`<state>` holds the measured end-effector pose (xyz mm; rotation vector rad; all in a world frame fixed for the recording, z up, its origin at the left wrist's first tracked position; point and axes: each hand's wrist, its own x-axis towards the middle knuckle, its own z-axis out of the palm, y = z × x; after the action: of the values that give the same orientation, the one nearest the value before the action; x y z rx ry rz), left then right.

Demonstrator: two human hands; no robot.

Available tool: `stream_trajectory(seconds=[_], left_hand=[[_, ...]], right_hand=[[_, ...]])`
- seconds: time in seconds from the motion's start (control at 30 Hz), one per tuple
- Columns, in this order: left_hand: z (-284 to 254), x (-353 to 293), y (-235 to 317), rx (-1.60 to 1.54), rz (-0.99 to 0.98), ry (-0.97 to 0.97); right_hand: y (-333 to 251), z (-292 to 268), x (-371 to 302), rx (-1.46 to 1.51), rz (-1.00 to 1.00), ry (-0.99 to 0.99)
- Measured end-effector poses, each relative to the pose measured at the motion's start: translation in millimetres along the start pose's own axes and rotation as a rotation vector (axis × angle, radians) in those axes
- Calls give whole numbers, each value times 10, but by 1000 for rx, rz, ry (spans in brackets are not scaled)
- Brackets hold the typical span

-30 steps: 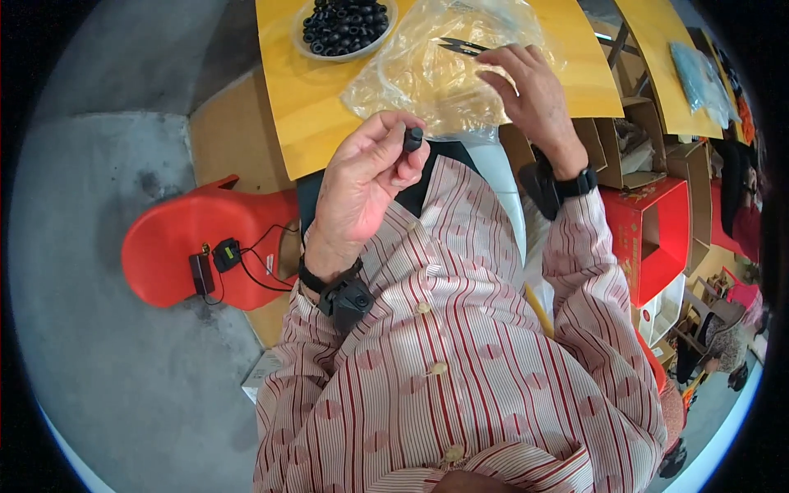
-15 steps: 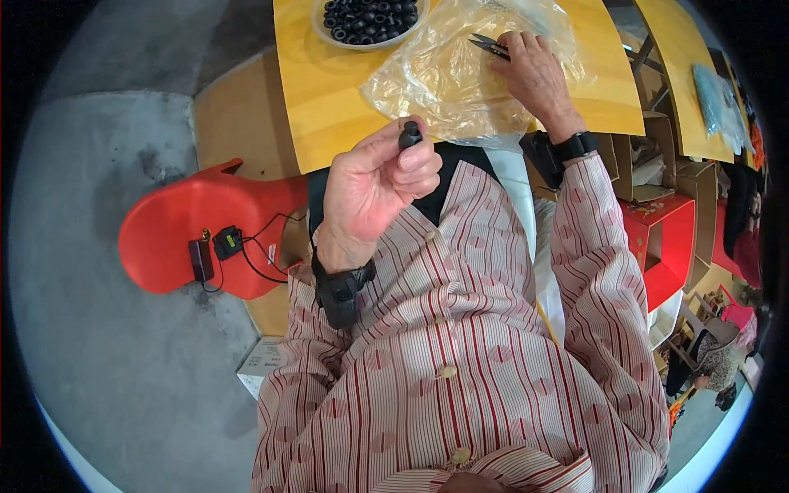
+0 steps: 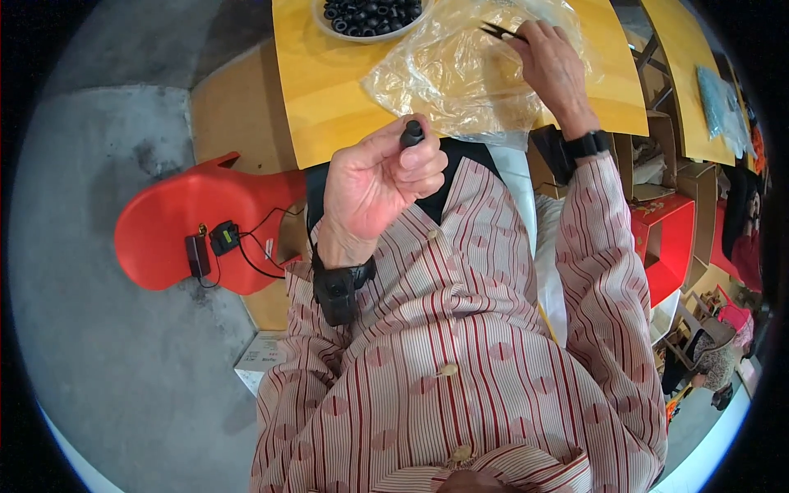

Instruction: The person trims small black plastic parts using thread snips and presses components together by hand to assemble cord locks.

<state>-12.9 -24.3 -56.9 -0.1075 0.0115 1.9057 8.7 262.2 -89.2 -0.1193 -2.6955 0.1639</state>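
Near the table's front edge, my left hand (image 3: 380, 177) is closed around a small black rubber piece (image 3: 413, 131), its round end poking up between thumb and forefinger. Farther off to the right, my right hand (image 3: 559, 70) grips dark thread snips (image 3: 501, 31); their two narrow blades point left and stand slightly apart. Below the snips, a crumpled clear plastic bag (image 3: 448, 82) is spread over the yellow tabletop (image 3: 316, 107). A clear round bowl (image 3: 370, 38) at the far left of the table holds many small black rubber pieces with holes.
A red plastic chair (image 3: 164, 234) stands to my left, with a black adapter (image 3: 197, 255) and cables on its seat. Cardboard boxes and a red box (image 3: 662, 246) are at my right. Beyond them is another yellow table (image 3: 678, 74) bearing a bluish plastic bag (image 3: 719, 103); a person (image 3: 713, 353) sits farther back.
My right hand has shifted a little right and away from me with the snips. The left hand stays almost in place, still holding the black piece.
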Motion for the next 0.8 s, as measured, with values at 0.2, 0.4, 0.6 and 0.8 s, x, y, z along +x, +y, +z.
stream_trajectory(seconds=[0.2, 0.4, 0.6, 0.8], left_hand=[[22, -30, 27, 49, 15, 58], [95, -21, 1, 264, 96, 25], [182, -65, -48, 859, 358, 295], [186, -26, -117, 991, 475, 398]], right_hand=[[-553, -720, -54, 737, 227, -363], [-819, -843, -244, 940, 226, -421], [-1039, -1022, -350, 1220, 490, -630], [-1267, -1039, -403, 1383, 660, -587]])
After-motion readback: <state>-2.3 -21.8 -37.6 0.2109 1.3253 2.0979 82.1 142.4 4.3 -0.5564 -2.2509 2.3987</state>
